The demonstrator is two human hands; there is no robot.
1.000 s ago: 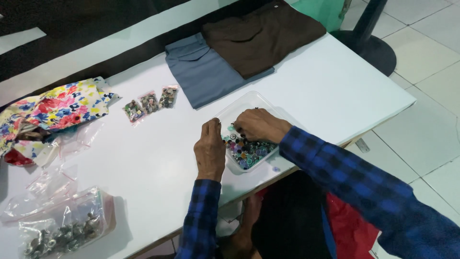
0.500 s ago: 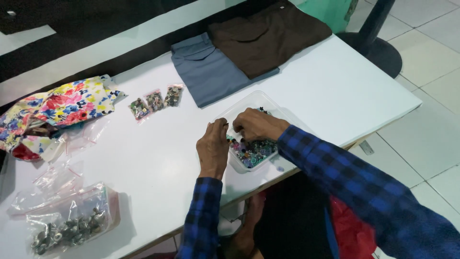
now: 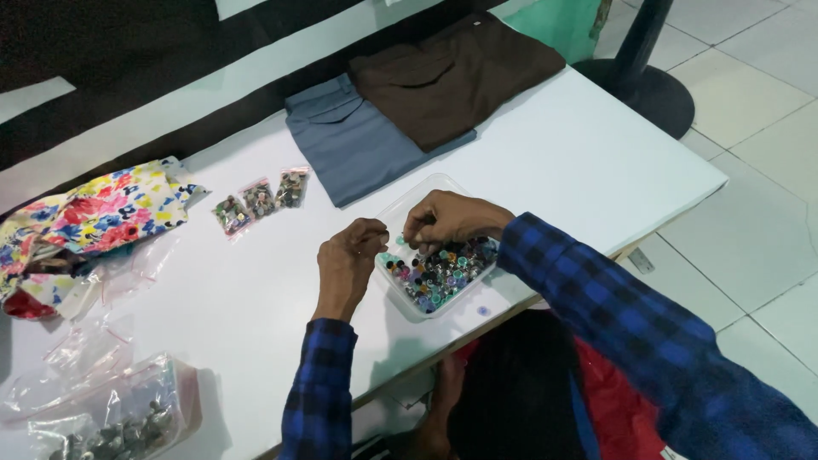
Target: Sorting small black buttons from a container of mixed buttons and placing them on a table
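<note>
1. The right hand [image 3: 447, 223] dips curled fingers into the tray [image 3: 409, 201] of coloured beads [image 3: 441, 271]; whether it pinches one, I cannot tell.
2. The left hand [image 3: 348, 262] is loosely curled at the tray's left edge; any grip is unclear.
3. The tray sits on the table [image 3: 588, 162], near its front edge.
4. Three small bags [image 3: 260, 199] lie beside folded cloth [image 3: 358, 145].

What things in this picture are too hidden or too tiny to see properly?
Head view only:
- What the right hand pinches: hidden by its curled fingers.
- What the left hand holds, if anything: fingers cover it.
- Small colourful pieces in the clear tray: too small to identify.
- Bag of grey pieces: cut by the bottom edge.
</note>
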